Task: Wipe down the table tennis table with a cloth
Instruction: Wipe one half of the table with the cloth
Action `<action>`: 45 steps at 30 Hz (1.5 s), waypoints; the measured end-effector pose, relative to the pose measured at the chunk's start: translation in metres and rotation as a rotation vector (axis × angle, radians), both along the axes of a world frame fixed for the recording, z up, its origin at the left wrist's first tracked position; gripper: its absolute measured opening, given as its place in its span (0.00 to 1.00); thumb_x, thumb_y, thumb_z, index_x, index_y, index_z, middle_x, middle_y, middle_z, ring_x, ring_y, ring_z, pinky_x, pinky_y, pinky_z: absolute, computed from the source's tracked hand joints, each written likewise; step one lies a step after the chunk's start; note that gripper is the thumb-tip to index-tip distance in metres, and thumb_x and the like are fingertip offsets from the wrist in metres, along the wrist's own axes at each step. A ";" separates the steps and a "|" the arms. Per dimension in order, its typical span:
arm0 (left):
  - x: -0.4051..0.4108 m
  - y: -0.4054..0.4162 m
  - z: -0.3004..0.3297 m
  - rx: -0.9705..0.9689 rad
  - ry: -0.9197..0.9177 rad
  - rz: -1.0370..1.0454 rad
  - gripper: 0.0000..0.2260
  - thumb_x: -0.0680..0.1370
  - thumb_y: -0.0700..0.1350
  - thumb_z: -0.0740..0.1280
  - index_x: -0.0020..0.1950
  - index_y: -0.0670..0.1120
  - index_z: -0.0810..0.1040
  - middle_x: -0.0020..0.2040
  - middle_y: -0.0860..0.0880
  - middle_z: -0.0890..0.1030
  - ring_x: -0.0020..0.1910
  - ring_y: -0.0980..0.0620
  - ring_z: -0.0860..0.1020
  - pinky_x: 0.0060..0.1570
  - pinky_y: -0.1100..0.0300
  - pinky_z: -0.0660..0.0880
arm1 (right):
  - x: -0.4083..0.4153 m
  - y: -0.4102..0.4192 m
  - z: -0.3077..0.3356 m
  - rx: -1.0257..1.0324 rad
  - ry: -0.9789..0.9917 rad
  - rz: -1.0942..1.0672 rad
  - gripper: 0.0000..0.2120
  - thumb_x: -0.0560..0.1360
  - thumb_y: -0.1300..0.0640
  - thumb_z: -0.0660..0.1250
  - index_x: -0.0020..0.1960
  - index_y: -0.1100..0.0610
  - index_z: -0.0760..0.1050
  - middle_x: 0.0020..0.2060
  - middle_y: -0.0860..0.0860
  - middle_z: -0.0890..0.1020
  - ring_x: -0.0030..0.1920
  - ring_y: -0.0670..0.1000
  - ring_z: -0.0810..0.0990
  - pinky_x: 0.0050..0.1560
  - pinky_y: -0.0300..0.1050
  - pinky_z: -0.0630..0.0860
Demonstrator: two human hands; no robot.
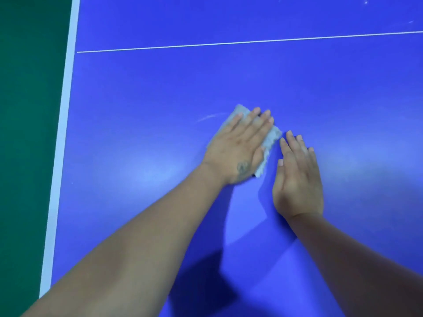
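Nearest the camera, two bare forearms reached out over the blue worktop [137, 92], their shadows falling between them. The right hand [297, 177] lay flat on the bare surface, fingers [290, 143] straight and released, holding nothing; it seemed to serve as a brace. Just beside it, apart by a narrow strip of blue, the left hand [240, 145] pressed palm-down on the cloth [271, 139], its fingers stretched out along it rather than clenched around it.

The cloth sat mid-worktop under that palm, a pale, small, folded piece showing at the fingertips and along the thumb side. It looked light, soft and limp, so it would likely bunch or slide out if pushed from one edge. The best hold was probably the one shown: a flat palm over its middle, fingers spread to pin the leading edge, with downward pressure doing the work. The worktop looked smooth and glossy, so the cloth should glide easily and needed weight to bite.

Just beyond the cloth a faint pale smear [210, 116] curved across the blue. Farther off ran a thin white line [229, 43], and past it some small white specks [365, 1]. At the left, a white edge band [63, 133] bordered a green floor [27, 110].
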State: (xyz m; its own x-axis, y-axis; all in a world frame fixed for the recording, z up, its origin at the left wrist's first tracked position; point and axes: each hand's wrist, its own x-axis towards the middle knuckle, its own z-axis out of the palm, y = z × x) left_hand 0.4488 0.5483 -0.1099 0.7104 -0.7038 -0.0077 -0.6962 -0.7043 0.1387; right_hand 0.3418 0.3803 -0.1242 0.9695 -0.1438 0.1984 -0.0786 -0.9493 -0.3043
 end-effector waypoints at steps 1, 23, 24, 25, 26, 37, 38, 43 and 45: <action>0.017 0.002 -0.001 -0.012 0.002 0.053 0.29 0.87 0.54 0.45 0.88 0.45 0.55 0.88 0.47 0.57 0.87 0.47 0.52 0.85 0.45 0.49 | 0.000 0.000 -0.001 -0.018 -0.003 -0.004 0.24 0.86 0.60 0.53 0.80 0.63 0.67 0.82 0.56 0.66 0.83 0.58 0.62 0.84 0.60 0.56; -0.034 0.012 0.006 -0.081 0.047 0.435 0.28 0.89 0.52 0.46 0.87 0.42 0.56 0.88 0.46 0.56 0.88 0.45 0.50 0.85 0.44 0.50 | 0.040 0.006 0.007 0.146 -0.019 -0.103 0.21 0.84 0.62 0.56 0.73 0.65 0.74 0.76 0.59 0.74 0.76 0.59 0.70 0.78 0.62 0.67; -0.011 0.008 0.005 -0.083 0.044 0.443 0.29 0.88 0.52 0.44 0.87 0.42 0.57 0.88 0.46 0.57 0.88 0.45 0.51 0.85 0.44 0.50 | 0.053 0.012 0.010 0.137 0.018 -0.101 0.22 0.85 0.59 0.55 0.76 0.65 0.72 0.79 0.57 0.71 0.79 0.58 0.68 0.81 0.61 0.63; 0.012 0.004 0.004 -0.076 0.044 0.443 0.30 0.88 0.53 0.42 0.87 0.43 0.57 0.88 0.46 0.57 0.87 0.45 0.51 0.85 0.45 0.49 | 0.063 0.021 0.012 0.113 0.054 -0.088 0.24 0.86 0.55 0.54 0.79 0.64 0.68 0.82 0.56 0.67 0.82 0.57 0.63 0.83 0.59 0.58; 0.033 0.003 0.004 -0.056 0.045 0.436 0.31 0.87 0.54 0.40 0.88 0.43 0.56 0.88 0.47 0.56 0.87 0.45 0.51 0.85 0.45 0.48 | 0.070 0.029 0.012 0.077 0.086 -0.068 0.27 0.87 0.51 0.53 0.82 0.62 0.64 0.84 0.55 0.63 0.84 0.56 0.59 0.85 0.58 0.54; 0.106 0.097 -0.003 -0.050 0.098 0.754 0.30 0.87 0.56 0.45 0.88 0.46 0.52 0.89 0.48 0.52 0.88 0.47 0.48 0.85 0.44 0.44 | 0.076 0.039 0.008 -0.059 0.138 -0.062 0.31 0.87 0.43 0.51 0.85 0.59 0.59 0.86 0.50 0.57 0.86 0.53 0.51 0.85 0.58 0.51; 0.095 0.106 -0.004 -0.053 0.091 0.791 0.30 0.87 0.56 0.45 0.88 0.46 0.53 0.89 0.48 0.52 0.88 0.46 0.48 0.85 0.43 0.44 | 0.076 0.039 0.008 -0.055 0.137 -0.064 0.31 0.87 0.43 0.52 0.85 0.59 0.59 0.86 0.50 0.57 0.86 0.53 0.51 0.85 0.58 0.51; 0.019 0.111 -0.004 0.008 0.014 0.851 0.29 0.89 0.56 0.47 0.87 0.42 0.57 0.88 0.45 0.55 0.87 0.35 0.48 0.85 0.39 0.46 | 0.077 0.039 0.007 -0.059 0.142 -0.062 0.31 0.87 0.43 0.52 0.85 0.59 0.59 0.86 0.50 0.58 0.86 0.53 0.51 0.85 0.59 0.52; -0.003 0.097 -0.003 0.020 0.022 0.814 0.29 0.89 0.55 0.48 0.88 0.42 0.55 0.88 0.45 0.54 0.86 0.33 0.46 0.85 0.37 0.46 | 0.077 0.039 0.005 -0.059 0.134 -0.060 0.31 0.87 0.44 0.52 0.84 0.59 0.60 0.85 0.51 0.58 0.86 0.54 0.51 0.85 0.59 0.52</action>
